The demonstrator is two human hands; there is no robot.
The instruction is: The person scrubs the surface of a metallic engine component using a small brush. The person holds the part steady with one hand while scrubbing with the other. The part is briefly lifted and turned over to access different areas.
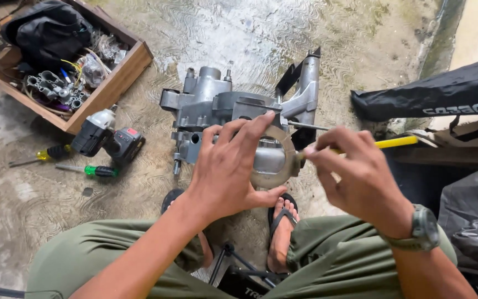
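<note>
A grey metal engine casing [211, 105] stands on the concrete floor in front of my feet. My left hand [230, 169] holds a round grey ring-shaped part [275, 160] against the casing's near side, fingers spread over it. My right hand [355, 174] grips a yellow-handled tool [396, 142], its tip touching the ring's right edge. A watch sits on my right wrist.
A wooden box [114, 83] of parts, wires and a black bag stands at the upper left. A cordless power tool [109, 138] and two screwdrivers [92, 170] lie on the floor at the left. Black bags [443, 91] and plastic sit at the right.
</note>
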